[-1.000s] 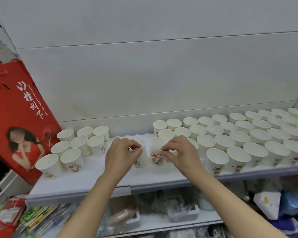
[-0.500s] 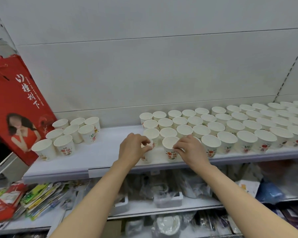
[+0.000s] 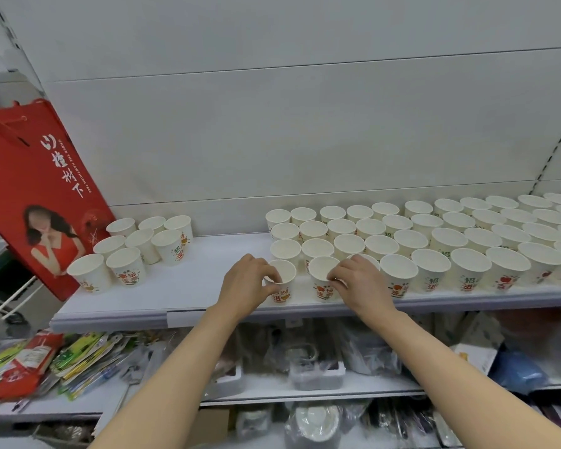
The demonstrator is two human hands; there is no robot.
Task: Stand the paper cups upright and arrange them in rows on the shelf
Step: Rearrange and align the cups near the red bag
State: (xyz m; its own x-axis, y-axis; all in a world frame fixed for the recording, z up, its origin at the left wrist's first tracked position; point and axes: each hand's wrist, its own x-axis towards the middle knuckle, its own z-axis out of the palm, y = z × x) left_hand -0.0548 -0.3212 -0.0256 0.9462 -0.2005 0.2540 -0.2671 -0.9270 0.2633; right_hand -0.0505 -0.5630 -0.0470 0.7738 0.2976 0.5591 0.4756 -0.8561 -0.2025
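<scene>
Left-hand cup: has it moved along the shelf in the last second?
Cannot tell. The camera shifted; the cup in the left hand sits one slot left of the front-row cup, as before.

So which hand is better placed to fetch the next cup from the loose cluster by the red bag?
Probably the left hand. It is nearer the cluster of cups beside the red bag; the right hand holds a front-row cup farther away. But the left grips its own cup.
</scene>
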